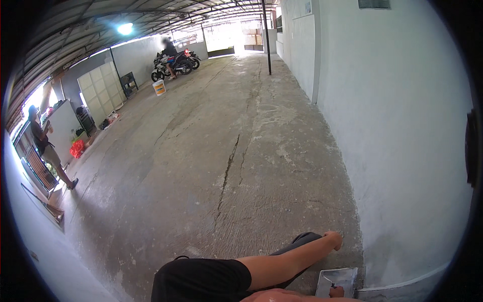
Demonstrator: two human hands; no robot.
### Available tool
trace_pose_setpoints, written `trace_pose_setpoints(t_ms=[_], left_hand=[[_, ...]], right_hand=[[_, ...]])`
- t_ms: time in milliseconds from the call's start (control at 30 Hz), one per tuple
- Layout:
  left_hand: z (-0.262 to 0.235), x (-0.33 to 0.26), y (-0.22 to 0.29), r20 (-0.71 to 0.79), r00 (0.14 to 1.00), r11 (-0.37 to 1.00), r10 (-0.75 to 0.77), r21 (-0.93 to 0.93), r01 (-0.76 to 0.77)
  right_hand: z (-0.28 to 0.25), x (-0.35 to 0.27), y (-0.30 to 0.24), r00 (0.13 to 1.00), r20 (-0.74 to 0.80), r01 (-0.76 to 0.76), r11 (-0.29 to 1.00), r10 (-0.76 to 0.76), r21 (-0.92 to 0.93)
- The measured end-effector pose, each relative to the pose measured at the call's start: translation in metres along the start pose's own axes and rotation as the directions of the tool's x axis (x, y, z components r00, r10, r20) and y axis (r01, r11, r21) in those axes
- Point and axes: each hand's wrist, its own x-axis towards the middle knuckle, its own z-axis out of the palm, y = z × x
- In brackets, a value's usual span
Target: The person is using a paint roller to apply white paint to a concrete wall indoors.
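My left arm reaches across my bent knee in grey trousers (306, 237). Beyond the knee my left hand (333, 240) is loosely curled, with nothing visible in it, close to the base of the white wall (392, 151). At the bottom edge my right hand (337, 291) grips the dark handle of what looks like a paint roller (328, 280). Its thin metal rod lies over a shallow paint tray (350, 275) coated in white. The roller's head cannot be made out. The tray sits on the floor beside the wall.
Cracked concrete floor (201, 166) stretches ahead. At left a person (41, 138) stands near a broom (53, 210) and a red plastic bag (77, 148). Farther off are a white bucket (159, 88), a person by motorcycles (171, 58), and a thin dark post (266, 45).
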Motion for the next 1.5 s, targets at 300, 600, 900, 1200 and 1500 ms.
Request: trace_pose_setpoints(t_ms=[300, 600, 900, 1200, 1500], left_hand=[[0.0, -0.007, 0.001, -0.051, 0.999, 1.0, -0.011, -0.003, 0.01], [-0.001, -0.005, 0.0, -0.033, 0.999, 1.0, -0.027, -0.017, 0.026], [-0.006, -0.021, 0.0, -0.048, 0.999, 1.0, -0.016, -0.012, 0.015], [0.001, -0.001, -0.006, -0.016, 1.0, 1.0, 0.021, -0.005, -0.021], [0.013, 0.024, -0.004, -0.074, 0.996, 0.999, 0.046, 0.015, -0.045]], right_hand=[[0.008, 0.001, 0.008, 0.985, -0.115, 0.129, 0.992, -0.129, -0.005], [0.01, 0.0, 0.005, 0.969, -0.197, 0.147, 0.989, -0.149, -0.023], [0.018, 0.022, 0.02, 0.998, 0.004, 0.057, 0.995, -0.058, 0.084], [0.036, 0.026, 0.026, 0.985, 0.062, 0.174, 0.95, -0.164, -0.259], [0.017, 0.003, 0.013, 0.968, -0.221, 0.115, 0.993, -0.119, -0.03]])
